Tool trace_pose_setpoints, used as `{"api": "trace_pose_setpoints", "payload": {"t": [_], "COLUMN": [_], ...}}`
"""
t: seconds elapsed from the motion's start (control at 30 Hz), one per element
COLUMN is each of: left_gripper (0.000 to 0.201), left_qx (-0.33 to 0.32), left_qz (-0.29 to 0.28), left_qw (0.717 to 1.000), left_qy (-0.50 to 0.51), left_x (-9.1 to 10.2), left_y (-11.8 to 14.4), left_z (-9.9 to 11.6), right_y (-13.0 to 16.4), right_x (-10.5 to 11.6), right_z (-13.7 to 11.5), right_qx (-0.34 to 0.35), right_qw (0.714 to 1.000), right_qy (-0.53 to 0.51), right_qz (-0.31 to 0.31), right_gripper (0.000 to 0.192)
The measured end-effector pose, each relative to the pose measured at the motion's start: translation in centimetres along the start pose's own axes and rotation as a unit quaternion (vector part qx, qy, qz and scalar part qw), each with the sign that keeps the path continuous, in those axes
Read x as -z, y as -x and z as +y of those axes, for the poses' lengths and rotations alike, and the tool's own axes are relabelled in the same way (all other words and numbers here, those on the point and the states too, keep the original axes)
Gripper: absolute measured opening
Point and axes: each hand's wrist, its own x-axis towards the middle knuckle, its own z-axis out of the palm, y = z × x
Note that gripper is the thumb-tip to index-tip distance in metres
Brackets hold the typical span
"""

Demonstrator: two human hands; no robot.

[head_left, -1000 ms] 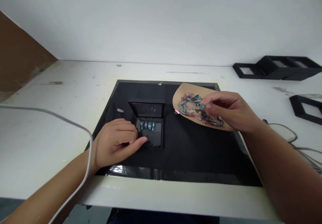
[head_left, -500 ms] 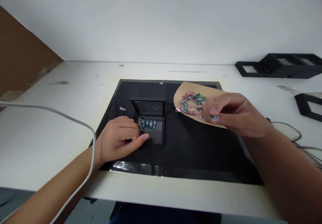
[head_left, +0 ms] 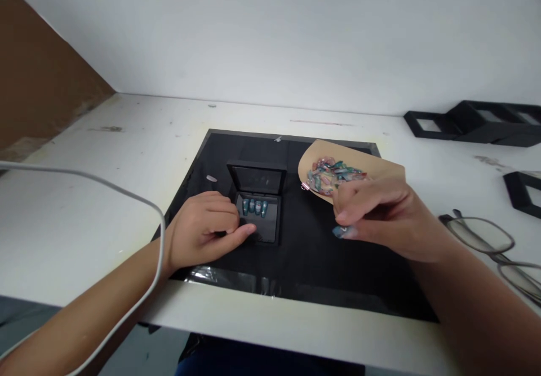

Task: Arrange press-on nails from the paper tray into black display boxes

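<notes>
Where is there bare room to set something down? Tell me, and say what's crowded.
Bare: the black mat between the open case and the right hand, and the white tabletop between the mat and the brown panel. Crowded: the tan sheet, heaped with nail tips, and the tabletop at far right, with glasses and black frames.

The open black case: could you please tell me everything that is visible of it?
The case is a shallow, rectangular, hinged black box, apparently plastic. Its lid stands open, tilted back, with a glossy dark panel inside the frame. Four blue-green nails lie in a row near the lid. It rests on the black mat; the left hand lies at its left side, seemingly touching it.
</notes>
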Motion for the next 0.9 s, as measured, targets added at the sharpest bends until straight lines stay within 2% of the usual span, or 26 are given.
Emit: {"api": "trace_pose_setpoints", "payload": {"t": [0.1, 0.17, 0.23, 0.33, 0.43, 0.5, 0.6, 0.7, 0.9], "left_gripper": [0.042, 0.046, 0.048, 0.048, 0.047, 0.047, 0.047, 0.047, 0.047], "left_qx": [0.032, 0.068, 0.103, 0.117, 0.098, 0.088, 0.078, 0.073, 0.075], "left_qz": [0.054, 0.104, 0.135, 0.145, 0.146, 0.147, 0.148, 0.152, 0.143], "left_qw": [0.998, 0.991, 0.984, 0.980, 0.982, 0.983, 0.984, 0.984, 0.986], "left_qy": [0.018, 0.042, 0.063, 0.077, 0.071, 0.064, 0.061, 0.057, 0.047], "left_x": [-0.3, -0.5, -0.6, -0.6, -0.5, -0.6, -0.7, -0.7, -0.5], "left_y": [-0.3, -0.4, -0.5, -0.5, -0.4, -0.3, -0.3, -0.3, -0.2], "left_z": [-0.4, -0.6, -0.6, -0.1, 0.4, 0.6, 0.5, 0.5, 0.7], "right_y": [0.0, 0.2, 0.4, 0.6, 0.5, 0.2, -0.1, -0.2, -0.1], "right_x": [-1.4, -2.7, -4.0, -5.6, -6.4, -6.5, -6.7, -6.8, -6.9], "right_z": [0.1, 0.5, 1.1, 2.2, 3.2, 3.8, 4.3, 4.6, 4.7], "right_qx": [-0.024, -0.039, -0.030, 0.035, 0.106, 0.125, 0.141, 0.146, 0.111], "right_qw": [0.990, 0.966, 0.940, 0.909, 0.859, 0.826, 0.795, 0.789, 0.819], "right_qy": [0.126, 0.236, 0.321, 0.406, 0.495, 0.547, 0.590, 0.597, 0.562], "right_qz": [0.052, 0.099, 0.116, 0.090, 0.069, 0.055, 0.019, -0.006, -0.024], "right_gripper": [0.007, 0.008, 0.011, 0.019, 0.022, 0.023, 0.023, 0.021, 0.026]}}
